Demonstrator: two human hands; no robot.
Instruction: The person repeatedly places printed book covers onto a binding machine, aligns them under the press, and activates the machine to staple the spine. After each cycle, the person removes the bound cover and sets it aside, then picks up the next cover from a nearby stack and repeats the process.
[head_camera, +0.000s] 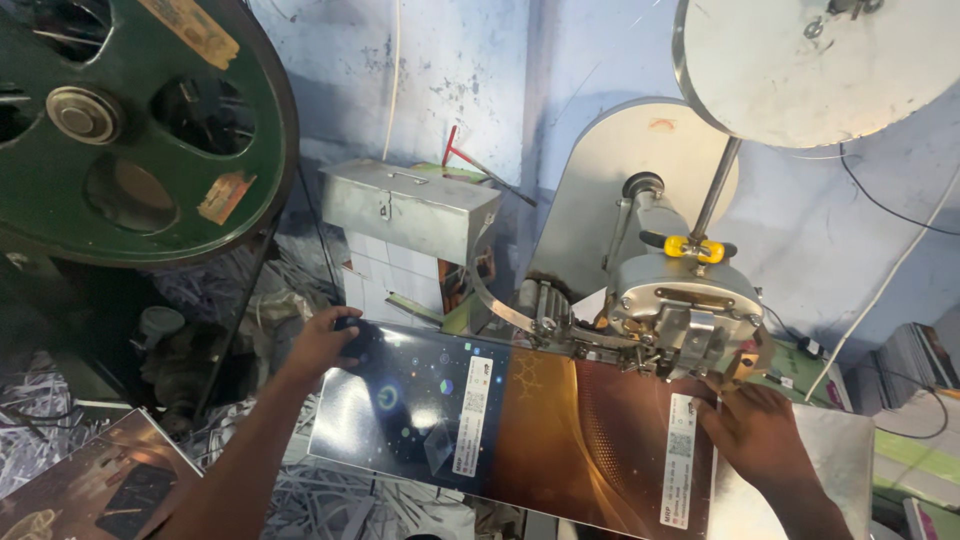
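Note:
A long glossy printed sheet (500, 420), dark blue on the left and orange-brown on the right, lies across a metal machine table (850, 450). My left hand (325, 345) grips its far left corner. My right hand (755, 430) presses flat on its right end, just in front of the grey stitching head (685, 310). A thin metal band (495, 300) curves from the left into that head.
A big green flywheel (130, 120) fills the upper left. A grey metal box (410, 205) sits on a white stack behind the sheet. A round metal disc (810, 60) hangs at upper right. Paper shreds (300, 280) and another printed sheet (90, 480) lie lower left.

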